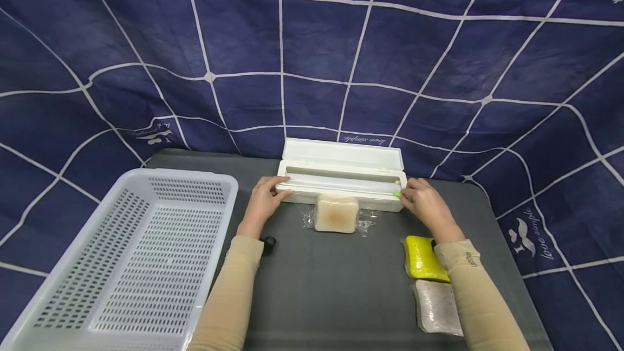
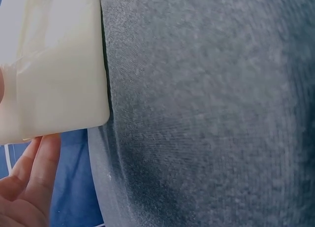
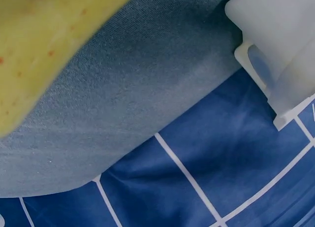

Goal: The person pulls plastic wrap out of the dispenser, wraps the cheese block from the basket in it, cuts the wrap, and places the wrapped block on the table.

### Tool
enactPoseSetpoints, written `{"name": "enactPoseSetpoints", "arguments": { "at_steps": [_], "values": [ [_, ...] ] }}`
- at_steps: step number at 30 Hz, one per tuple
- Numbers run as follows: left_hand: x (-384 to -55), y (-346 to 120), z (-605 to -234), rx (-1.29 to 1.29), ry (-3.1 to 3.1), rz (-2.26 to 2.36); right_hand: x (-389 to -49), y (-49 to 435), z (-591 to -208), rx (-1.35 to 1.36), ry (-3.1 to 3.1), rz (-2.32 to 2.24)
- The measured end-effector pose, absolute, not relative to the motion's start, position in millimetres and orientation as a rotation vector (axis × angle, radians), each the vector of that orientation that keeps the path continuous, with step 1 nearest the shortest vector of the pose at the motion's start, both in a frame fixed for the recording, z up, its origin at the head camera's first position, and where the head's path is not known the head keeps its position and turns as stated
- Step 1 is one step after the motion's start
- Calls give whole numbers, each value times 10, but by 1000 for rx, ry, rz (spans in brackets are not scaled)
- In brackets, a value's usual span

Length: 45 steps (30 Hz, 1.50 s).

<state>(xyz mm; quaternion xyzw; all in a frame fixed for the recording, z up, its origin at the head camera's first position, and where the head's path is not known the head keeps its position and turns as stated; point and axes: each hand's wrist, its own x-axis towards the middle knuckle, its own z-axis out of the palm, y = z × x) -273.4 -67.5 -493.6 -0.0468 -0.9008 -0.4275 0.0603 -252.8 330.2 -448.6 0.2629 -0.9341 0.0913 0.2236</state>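
A white cling film dispenser point(image 1: 341, 180) lies on the table with its lid point(image 1: 343, 153) raised and a white film roll point(image 1: 341, 182) inside. My left hand point(image 1: 262, 199) holds its left end, thumb at the front; fingers point(image 2: 42, 163) show under the box end in the left wrist view. At the other end, my right hand point(image 1: 429, 202) pinches the small green slider point(image 1: 397, 194). Against the dispenser's front sits a pale bread-slice-shaped piece point(image 1: 336, 214) with a brown middle, in clear film with crumpled ends. The right wrist view does not show the right hand.
A white perforated basket point(image 1: 229, 191) stands on the left of the grey table point(image 1: 331, 286). Near my right forearm lie a film-wrapped yellow bread-slice-shaped piece point(image 1: 423, 258) and a greyish-pink one point(image 1: 436, 307). Blue cloth point(image 1: 322, 102) with white lines hangs behind the table.
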Motion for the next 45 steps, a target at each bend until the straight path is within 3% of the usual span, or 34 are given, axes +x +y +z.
{"name": "enactPoseSetpoints", "arguments": {
  "at_steps": [10,16,32,45],
  "values": [
    [-2728,-621,-4926,-134,-2742,-1289,-2431,3406,-4406,664,-2631,209],
    [-2691,-640,-4890,-107,-2758,-1286,-2440,3189,-4304,536,-2745,124],
    [-2577,-536,-4825,-187,-2630,-1284,-2350,2932,-4524,396,-2680,368],
    [-2325,-474,-4852,-249,-2545,-1191,-2067,2797,-4475,249,-2690,521]
  ]
}}
